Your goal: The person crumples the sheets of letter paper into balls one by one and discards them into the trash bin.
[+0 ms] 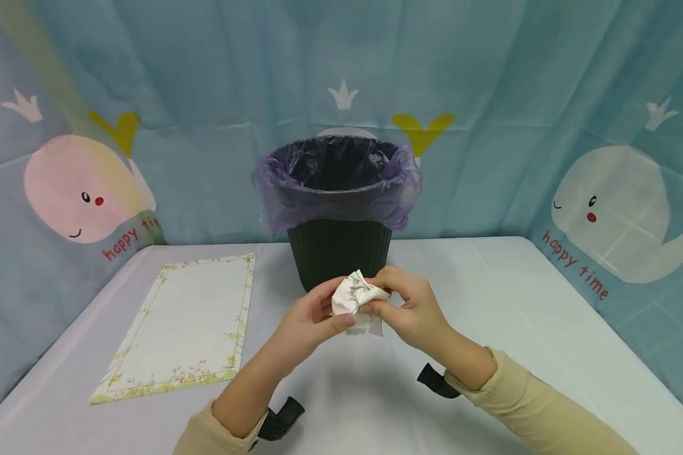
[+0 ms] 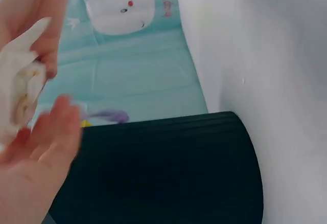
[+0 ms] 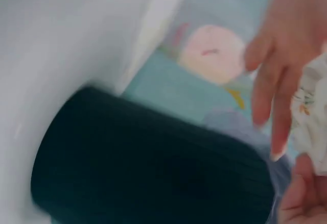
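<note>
A crumpled sheet of white paper with small printed flowers is held between both hands, in front of the bin. My left hand grips its left side, thumb in front and fingers behind. The right hand pinches the other side between thumb and fingers. In the left wrist view the crumpled paper lies between the left hand below and the right hand above. The right wrist view shows the paper partly cut off at the edge, by the left hand and right hand.
Behind the hands stands a dark ribbed bin lined with a purple plastic bag. A flat sheet of paper with a floral border lies on the white table at the left. Blue printed curtains surround the table.
</note>
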### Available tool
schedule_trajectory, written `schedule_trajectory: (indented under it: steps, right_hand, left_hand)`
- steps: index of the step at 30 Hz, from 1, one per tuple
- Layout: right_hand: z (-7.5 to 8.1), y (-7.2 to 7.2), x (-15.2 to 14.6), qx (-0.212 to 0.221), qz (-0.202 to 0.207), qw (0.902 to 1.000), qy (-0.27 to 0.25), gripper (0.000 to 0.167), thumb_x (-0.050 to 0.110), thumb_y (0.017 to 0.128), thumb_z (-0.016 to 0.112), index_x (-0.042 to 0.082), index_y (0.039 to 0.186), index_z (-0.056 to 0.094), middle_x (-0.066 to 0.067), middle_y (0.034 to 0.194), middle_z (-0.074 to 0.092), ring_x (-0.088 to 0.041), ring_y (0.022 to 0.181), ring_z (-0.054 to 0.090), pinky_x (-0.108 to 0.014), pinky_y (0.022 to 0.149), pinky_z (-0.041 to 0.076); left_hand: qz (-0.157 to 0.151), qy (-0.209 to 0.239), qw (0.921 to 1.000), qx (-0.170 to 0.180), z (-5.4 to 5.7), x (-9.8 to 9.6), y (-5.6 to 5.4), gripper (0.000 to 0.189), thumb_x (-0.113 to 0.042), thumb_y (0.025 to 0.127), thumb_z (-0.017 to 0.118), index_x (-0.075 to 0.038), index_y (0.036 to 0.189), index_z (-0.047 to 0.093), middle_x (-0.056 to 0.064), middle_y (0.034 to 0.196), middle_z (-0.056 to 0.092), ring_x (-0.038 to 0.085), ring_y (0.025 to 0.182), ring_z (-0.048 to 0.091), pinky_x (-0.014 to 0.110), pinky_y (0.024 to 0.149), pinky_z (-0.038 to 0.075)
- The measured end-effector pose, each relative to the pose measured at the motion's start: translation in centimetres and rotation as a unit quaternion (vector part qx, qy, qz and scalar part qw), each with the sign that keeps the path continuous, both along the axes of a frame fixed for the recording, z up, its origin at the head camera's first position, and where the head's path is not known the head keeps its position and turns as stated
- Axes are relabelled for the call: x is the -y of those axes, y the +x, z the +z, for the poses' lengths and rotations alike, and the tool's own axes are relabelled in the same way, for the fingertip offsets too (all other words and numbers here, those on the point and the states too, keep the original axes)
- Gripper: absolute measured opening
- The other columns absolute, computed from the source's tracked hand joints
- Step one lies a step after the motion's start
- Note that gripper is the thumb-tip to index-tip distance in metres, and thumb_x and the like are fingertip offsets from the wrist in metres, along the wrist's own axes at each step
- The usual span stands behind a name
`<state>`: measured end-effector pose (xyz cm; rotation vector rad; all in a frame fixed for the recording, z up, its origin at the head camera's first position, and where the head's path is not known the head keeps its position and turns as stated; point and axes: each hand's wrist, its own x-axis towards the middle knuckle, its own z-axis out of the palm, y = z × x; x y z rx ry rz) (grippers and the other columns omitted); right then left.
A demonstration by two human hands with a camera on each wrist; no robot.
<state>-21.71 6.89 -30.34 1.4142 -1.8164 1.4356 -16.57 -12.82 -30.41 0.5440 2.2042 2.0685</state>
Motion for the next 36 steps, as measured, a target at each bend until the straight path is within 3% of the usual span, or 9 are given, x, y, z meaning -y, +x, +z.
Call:
schedule_trajectory:
  steps: [3,6,13,16,21,24,28,32,36]
  right_hand:
    - [0.5,0.2,-0.1,0.107,0.028,0.9938,0.013,0.019,-0.011,0.079,0.072,-0.008,0.097,0.067,-0.01,0.085,0.062,-0.014,0.079,0.053,-0.023,0.068,0.048]
    - [0.9,0.3,-0.3,0.159,0.057,0.9849,0.041,0.019,-0.002,0.089,0.066,-0.011,0.105,0.064,-0.013,0.094,0.062,-0.015,0.087,0.054,-0.025,0.075,0.051]
    - [1.5,0.1,-0.8,0.206,0.103,0.9689,0.09,0.033,0.022,0.097,0.061,-0.008,0.108,0.056,-0.011,0.1,0.057,-0.017,0.09,0.054,-0.026,0.075,0.05]
    - [1.7,-0.2,-0.6,0.211,0.11,0.9674,0.086,0.019,0.009,0.093,0.065,-0.006,0.098,0.055,-0.009,0.092,0.055,-0.017,0.083,0.053,-0.025,0.071,0.049]
    - [1.3,-0.3,0.3,0.165,0.082,0.9824,0.03,0.008,-0.01,0.084,0.067,-0.008,0.087,0.059,-0.009,0.078,0.054,-0.015,0.075,0.051,-0.024,0.066,0.048]
    - [1.0,-0.5,0.2,0.208,0.086,0.9742,-0.012,0.007,-0.006,0.087,0.066,-0.01,0.088,0.06,-0.002,0.08,0.057,-0.011,0.073,0.052,-0.021,0.063,0.048]
    - [1.2,-0.9,-0.4,0.303,0.119,0.9434,-0.063,0.012,-0.004,0.092,0.058,0.004,0.09,0.067,0.003,0.084,0.062,-0.008,0.073,0.057,-0.02,0.064,0.05]
    - [1.8,-1.3,-0.7,0.372,0.156,0.9128,-0.066,0.03,-0.006,0.093,0.047,0.015,0.091,0.068,0.001,0.085,0.063,-0.01,0.075,0.06,-0.021,0.067,0.052]
    - [1.9,-1.4,-0.7,0.416,0.158,0.8939,-0.052,0.03,-0.006,0.092,0.044,0.013,0.091,0.067,-0.001,0.087,0.063,-0.011,0.077,0.061,-0.023,0.069,0.053]
  left_hand:
    - [0.017,0.035,0.9992,0.007,0.0,-0.3,0.1,0.06,-0.01,0.091,0.069,0.008,0.14,0.04,0.022,0.13,0.052,0.024,0.108,0.058,0.027,0.087,0.051]
    - [0.054,0.055,0.9969,0.01,0.0,-0.5,0.2,0.054,0.0,0.087,0.07,0.01,0.134,0.044,0.02,0.122,0.055,0.019,0.101,0.059,0.023,0.082,0.052]
    - [0.104,0.042,0.9937,-0.009,0.5,-0.8,-0.3,0.04,0.009,0.079,0.074,0.009,0.115,0.056,0.014,0.103,0.06,0.02,0.087,0.057,0.021,0.072,0.053]
    - [0.119,0.02,0.9923,-0.028,0.6,-1.0,-0.5,0.033,0.009,0.075,0.078,0.008,0.102,0.059,0.011,0.095,0.061,0.02,0.083,0.057,0.022,0.069,0.053]
    - [0.135,-0.002,0.9892,-0.056,0.5,-1.0,-0.8,0.031,0.009,0.073,0.079,0.006,0.095,0.058,0.011,0.093,0.062,0.021,0.083,0.058,0.023,0.069,0.053]
    - [0.112,-0.028,0.9908,-0.071,0.6,-0.9,-1.0,0.033,0.004,0.078,0.078,0.005,0.104,0.057,0.012,0.1,0.062,0.022,0.088,0.058,0.025,0.074,0.053]
    - [0.043,-0.062,0.9888,-0.129,1.3,-0.4,-1.1,0.056,-0.005,0.085,0.075,0.004,0.132,0.048,0.016,0.125,0.056,0.026,0.105,0.057,0.031,0.09,0.05]
    - [-0.017,-0.068,0.9779,-0.197,1.8,0.1,-1.1,0.077,-0.006,0.086,0.073,0.001,0.149,0.031,0.017,0.145,0.043,0.03,0.123,0.05,0.036,0.1,0.044]
    - [-0.031,-0.1,0.9601,-0.259,1.8,0.3,-1.2,0.077,-0.003,0.081,0.077,0.001,0.147,0.037,0.014,0.147,0.041,0.028,0.127,0.046,0.033,0.098,0.046]
